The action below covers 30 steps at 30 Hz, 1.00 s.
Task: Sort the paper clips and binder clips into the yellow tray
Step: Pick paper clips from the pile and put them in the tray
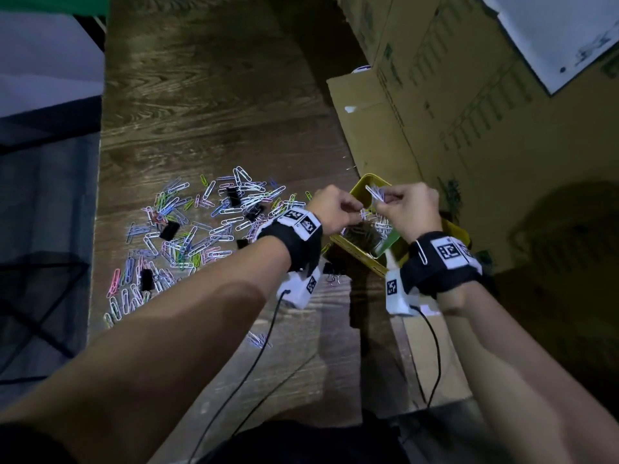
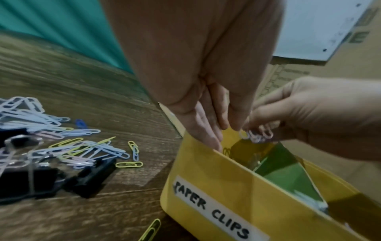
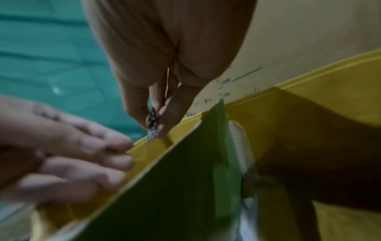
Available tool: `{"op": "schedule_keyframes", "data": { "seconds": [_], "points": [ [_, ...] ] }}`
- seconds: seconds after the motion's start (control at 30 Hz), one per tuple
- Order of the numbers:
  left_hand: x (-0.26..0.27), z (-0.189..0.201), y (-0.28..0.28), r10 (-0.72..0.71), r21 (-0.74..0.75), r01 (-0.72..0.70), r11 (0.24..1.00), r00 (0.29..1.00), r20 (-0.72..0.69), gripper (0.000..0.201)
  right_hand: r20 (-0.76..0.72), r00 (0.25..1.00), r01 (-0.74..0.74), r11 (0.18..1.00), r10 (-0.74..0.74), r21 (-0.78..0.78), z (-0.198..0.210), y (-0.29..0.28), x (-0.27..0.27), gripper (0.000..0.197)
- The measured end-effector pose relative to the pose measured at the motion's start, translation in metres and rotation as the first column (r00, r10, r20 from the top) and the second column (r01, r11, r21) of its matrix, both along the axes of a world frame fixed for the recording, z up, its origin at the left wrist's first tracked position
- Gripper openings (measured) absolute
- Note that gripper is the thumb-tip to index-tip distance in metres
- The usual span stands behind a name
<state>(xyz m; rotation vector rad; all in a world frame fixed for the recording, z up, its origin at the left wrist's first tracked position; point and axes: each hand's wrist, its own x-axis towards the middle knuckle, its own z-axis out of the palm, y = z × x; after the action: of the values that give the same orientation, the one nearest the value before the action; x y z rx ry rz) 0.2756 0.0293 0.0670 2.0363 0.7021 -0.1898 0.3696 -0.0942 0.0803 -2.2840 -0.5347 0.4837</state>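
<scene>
Both hands hover over the yellow tray (image 1: 362,183), which has a "PAPER CLIPS" label (image 2: 210,207) and a green divider (image 2: 288,176). My right hand (image 1: 385,204) pinches a small bunch of pale paper clips (image 1: 375,193) between thumb and fingers; the same bunch (image 3: 152,125) shows in the right wrist view. My left hand (image 1: 355,209) has curled fingers and pinches the lower end of that bunch (image 2: 256,136). Loose coloured paper clips (image 1: 201,229) and black binder clips (image 1: 168,230) lie scattered on the wooden table to the left.
Cardboard boxes (image 1: 469,112) stand right behind and beside the tray. A binder clip (image 1: 331,271) lies under my left wrist by the tray's near corner. The table's left edge (image 1: 97,202) drops to a dark floor. Wrist camera cables (image 1: 254,363) trail toward me.
</scene>
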Motion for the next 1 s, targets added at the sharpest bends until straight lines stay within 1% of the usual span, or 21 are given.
{"op": "schedule_keyframes", "data": {
  "seconds": [0.07,0.1,0.17,0.2,0.23,0.27,0.33,0.4,0.47,0.5,0.57,0.63,0.67,0.7,0.73,0.8,0.87,0.93,1.0],
  "points": [
    [-0.014,0.001,0.006,0.089,-0.143,-0.081,0.986,0.995,0.048,0.011,0.03,0.995,-0.094,0.986,0.099,-0.136,-0.006,0.008,0.004,0.032],
    [-0.023,0.001,0.011,0.129,-0.211,-0.111,0.971,0.989,0.073,0.005,0.029,0.988,-0.145,0.967,0.155,-0.21,-0.006,0.013,0.005,0.032],
    [-0.047,0.004,0.023,0.182,-0.282,-0.149,0.948,0.979,0.094,0.009,-0.003,0.963,-0.254,0.899,0.271,-0.358,-0.006,0.021,0.005,0.033],
    [-0.062,0.006,0.03,0.178,-0.273,-0.149,0.95,0.981,0.083,0.009,-0.026,0.944,-0.309,0.854,0.329,-0.419,-0.007,0.024,0.004,0.035],
    [-0.08,0.006,0.039,0.155,-0.23,-0.137,0.963,0.986,0.065,0.008,-0.042,0.925,-0.354,0.812,0.379,-0.464,-0.008,0.026,0.003,0.037],
    [-0.099,0.008,0.047,0.111,-0.148,-0.105,0.983,0.993,0.029,0.007,-0.055,0.911,-0.38,0.784,0.408,-0.491,-0.01,0.027,0.0,0.04],
    [-0.141,0.009,0.063,0.024,0.035,-0.021,0.999,0.996,-0.085,0.005,-0.062,0.906,-0.386,0.761,0.418,-0.521,-0.01,0.028,-0.007,0.043],
    [-0.185,0.01,0.075,-0.04,0.141,0.074,0.987,0.973,-0.228,0.01,-0.024,0.909,-0.368,0.776,0.415,-0.513,-0.006,0.029,-0.02,0.037],
    [-0.227,0.006,0.08,-0.103,0.19,0.179,0.965,0.93,-0.354,0.015,0.092,0.899,-0.353,0.833,0.428,-0.426,0.002,0.032,-0.039,0.026],
    [-0.248,0.002,0.081,-0.135,0.202,0.229,0.952,0.908,-0.397,0.015,0.152,0.888,-0.357,0.86,0.433,-0.364,0.006,0.033,-0.054,0.024],
    [-0.285,-0.005,0.08,-0.187,0.217,0.311,0.925,0.871,-0.453,0.014,0.249,0.854,-0.395,0.881,0.456,-0.259,0.012,0.036,-0.088,0.021],
    [-0.315,-0.014,0.072,-0.218,0.235,0.373,0.898,0.838,-0.5,0.021,0.262,0.83,-0.452,0.869,0.493,-0.203,0.005,0.039,-0.126,0.018],
    [-0.327,-0.02,0.065,-0.217,0.257,0.392,0.883,0.828,-0.517,0.026,0.237,0.809,-0.505,0.843,0.537,-0.186,0.0,0.041,-0.145,0.017],
    [-0.338,-0.027,0.06,-0.206,0.283,0.397,0.873,0.827,-0.523,0.032,0.184,0.777,-0.574,0.798,0.601,-0.185,-0.005,0.044,-0.164,0.017],
    [-0.346,-0.035,0.054,-0.193,0.296,0.396,0.869,0.823,-0.533,0.036,0.117,0.73,-0.649,0.736,0.674,-0.19,-0.011,0.047,-0.184,0.019],
    [-0.356,-0.049,0.047,-0.157,0.326,0.367,0.871,0.837,-0.524,0.041,-0.011,0.606,-0.776,0.588,0.796,-0.228,-0.023,0.055,-0.222,0.024],
    [-0.361,-0.058,0.045,-0.12,0.35,0.317,0.882,0.867,-0.483,0.04,-0.06,0.514,-0.831,0.479,0.856,-0.283,-0.041,0.061,-0.252,0.026],
    [-0.363,-0.063,0.047,-0.134,0.334,0.3,0.894,0.888,-0.44,0.036,-0.078,0.473,-0.842,0.425,0.878,-0.332,-0.056,0.064,-0.271,0.03],
    [-0.365,-0.066,0.054,-0.146,0.276,0.258,0.926,0.918,-0.37,0.031,-0.069,0.467,-0.824,0.406,0.882,-0.395,-0.068,0.065,-0.282,0.035]
  ]
}}
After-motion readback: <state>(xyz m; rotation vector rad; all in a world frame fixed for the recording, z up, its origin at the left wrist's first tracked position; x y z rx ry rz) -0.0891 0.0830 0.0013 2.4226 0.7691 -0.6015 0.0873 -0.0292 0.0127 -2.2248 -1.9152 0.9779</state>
